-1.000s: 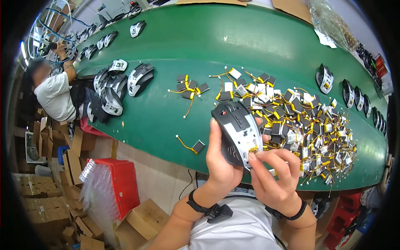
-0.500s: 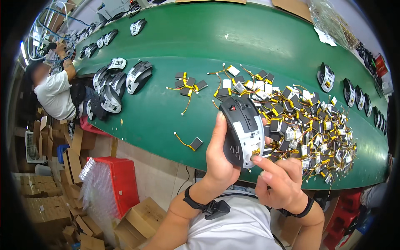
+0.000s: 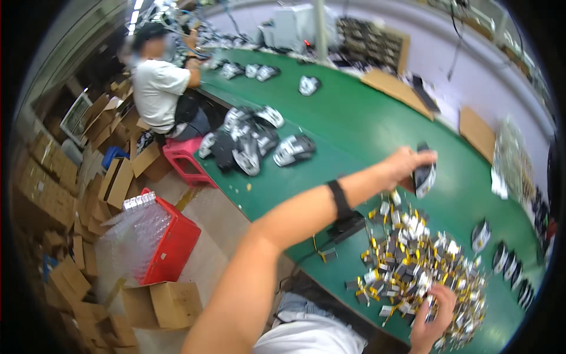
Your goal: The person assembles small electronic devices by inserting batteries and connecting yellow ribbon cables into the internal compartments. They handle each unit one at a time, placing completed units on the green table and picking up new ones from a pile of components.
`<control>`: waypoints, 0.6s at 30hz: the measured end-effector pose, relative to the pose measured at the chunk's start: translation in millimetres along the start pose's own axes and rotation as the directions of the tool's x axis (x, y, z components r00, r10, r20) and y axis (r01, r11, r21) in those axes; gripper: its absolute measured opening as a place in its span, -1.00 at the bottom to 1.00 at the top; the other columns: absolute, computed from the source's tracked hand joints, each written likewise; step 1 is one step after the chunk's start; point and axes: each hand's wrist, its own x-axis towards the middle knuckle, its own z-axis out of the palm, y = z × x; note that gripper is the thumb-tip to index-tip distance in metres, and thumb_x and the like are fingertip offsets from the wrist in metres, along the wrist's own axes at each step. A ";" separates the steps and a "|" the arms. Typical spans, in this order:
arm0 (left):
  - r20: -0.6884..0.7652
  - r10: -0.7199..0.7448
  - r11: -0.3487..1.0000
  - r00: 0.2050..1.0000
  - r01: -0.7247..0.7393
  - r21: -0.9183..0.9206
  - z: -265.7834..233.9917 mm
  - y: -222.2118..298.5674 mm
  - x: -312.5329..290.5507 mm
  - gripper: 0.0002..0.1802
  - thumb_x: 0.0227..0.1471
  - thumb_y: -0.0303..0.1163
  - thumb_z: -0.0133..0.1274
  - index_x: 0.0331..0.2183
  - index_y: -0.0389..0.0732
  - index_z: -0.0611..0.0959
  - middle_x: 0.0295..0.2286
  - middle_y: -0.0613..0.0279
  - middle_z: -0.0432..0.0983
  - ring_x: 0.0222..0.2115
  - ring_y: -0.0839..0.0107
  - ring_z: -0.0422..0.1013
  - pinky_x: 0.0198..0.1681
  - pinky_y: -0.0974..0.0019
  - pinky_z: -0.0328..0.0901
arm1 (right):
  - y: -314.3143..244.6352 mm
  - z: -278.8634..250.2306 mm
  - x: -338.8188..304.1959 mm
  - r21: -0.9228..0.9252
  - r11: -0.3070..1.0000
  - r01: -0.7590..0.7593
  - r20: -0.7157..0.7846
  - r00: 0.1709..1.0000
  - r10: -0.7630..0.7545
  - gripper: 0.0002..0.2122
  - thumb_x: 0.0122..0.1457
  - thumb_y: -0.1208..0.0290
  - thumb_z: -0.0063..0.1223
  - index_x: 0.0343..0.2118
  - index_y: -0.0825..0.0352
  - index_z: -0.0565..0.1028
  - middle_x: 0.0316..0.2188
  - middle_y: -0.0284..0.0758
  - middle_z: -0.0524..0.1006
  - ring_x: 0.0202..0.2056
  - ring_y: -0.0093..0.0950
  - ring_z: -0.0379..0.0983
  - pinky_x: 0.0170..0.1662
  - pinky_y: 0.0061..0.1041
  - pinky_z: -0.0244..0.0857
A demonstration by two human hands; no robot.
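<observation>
My left hand (image 3: 404,165) is stretched far out over the green table, closed on a black-and-white computer mouse (image 3: 424,180) that it holds on edge. Below my right hand's fingertips spreads a heap of small pouch batteries (image 3: 407,259) with yellow tape and thin wires. My right hand (image 3: 436,318) hovers at the heap's near side, thumb and fingers apart; I see nothing held between them. One loose battery (image 3: 328,255) lies to the left of the heap, near the table edge. A mouse (image 3: 481,236) stands on the table right of the heap.
A pile of mice (image 3: 247,153) lies to the left, with one mouse (image 3: 295,150) beside it. Further left a co-worker (image 3: 159,82) sits at the table. A red crate (image 3: 177,245) with bubble wrap and open cardboard boxes (image 3: 168,304) stand on the floor.
My left hand has carried the mouse away from my body, out over the far part of the table. My right hand has left the mouse and moved to the batteries. The view has turned.
</observation>
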 end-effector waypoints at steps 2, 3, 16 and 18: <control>-0.142 0.024 0.994 0.990 -0.008 0.109 -33.5 -28.3 39.2 -0.56 -0.04 -0.02 0.16 -0.40 -0.27 0.64 -0.52 0.13 0.57 -0.52 0.26 0.54 -0.48 0.07 0.47 | 6.1 3.2 3.2 -0.045 0.996 0.083 0.002 0.997 -0.083 -0.80 0.05 0.52 0.08 -0.24 0.40 0.48 -0.23 -0.16 0.51 -0.18 -0.24 0.42 -0.08 -0.33 0.28; -0.196 0.041 0.986 0.980 -0.008 0.166 -42.4 -43.4 60.5 -0.55 -0.09 -0.05 0.18 -0.41 -0.30 0.64 -0.51 0.12 0.57 -0.50 0.25 0.55 -0.47 0.02 0.46 | 5.0 -2.9 4.3 -0.039 0.999 0.013 0.046 0.999 -0.011 -0.76 0.09 0.49 0.12 -0.16 0.37 0.52 -0.12 -0.14 0.52 -0.12 -0.16 0.43 -0.07 -0.29 0.30; -0.459 0.532 0.044 0.711 0.519 0.854 -206.0 68.1 121.4 -0.34 -0.11 -0.28 0.12 0.05 -0.30 0.36 0.01 -0.09 0.35 0.02 0.00 0.33 0.01 0.01 0.30 | 27.0 -9.4 22.0 -0.329 0.943 -0.048 0.200 0.973 0.119 -0.58 0.11 0.36 0.16 0.02 0.42 0.42 0.02 -0.05 0.43 0.10 -0.05 0.27 0.20 -0.14 0.07; -0.564 0.661 0.071 0.495 0.708 0.703 -297.0 74.4 116.2 -0.17 -0.15 -0.17 0.22 0.13 -0.25 0.28 0.08 -0.12 0.25 0.06 -0.07 0.26 0.05 -0.08 0.24 | 44.8 -2.6 25.3 -0.353 0.936 0.011 0.257 0.963 0.086 -0.52 0.05 0.34 0.23 0.03 0.41 0.43 -0.01 -0.04 0.44 0.02 -0.11 0.35 0.13 -0.20 0.17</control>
